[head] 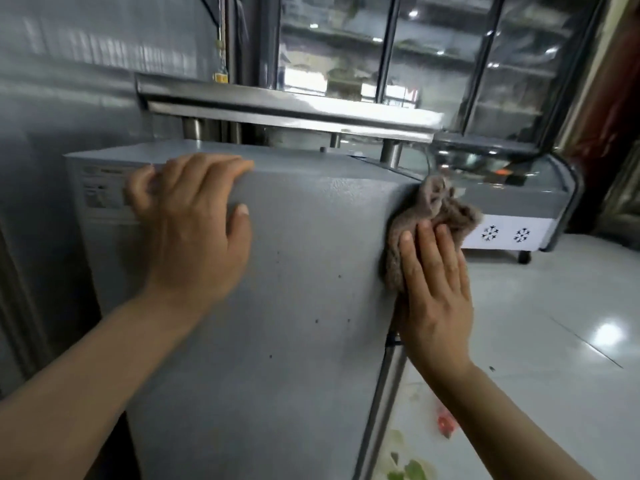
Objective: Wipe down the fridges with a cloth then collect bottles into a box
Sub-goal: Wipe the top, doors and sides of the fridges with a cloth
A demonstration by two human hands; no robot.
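A grey fridge (298, 306) fills the middle of the view, its textured side panel facing me. My left hand (190, 230) rests flat near the top back corner, fingers curled over the upper edge, holding nothing. A crumpled brown cloth (433, 216) is pressed against the fridge's front right edge by my right hand (433, 289). That hand lies flat on the cloth with straight fingers. A floral door front shows at the lower right, partly hidden. No bottles or box are visible.
A steel table (284, 105) stands just behind the fridge top. A glass-topped chest freezer (512, 216) with snowflake marks sits at the right on a glossy tiled floor (571, 323). Tall glass-door display fridges (433, 53) line the back. A grey panel wall stands at left.
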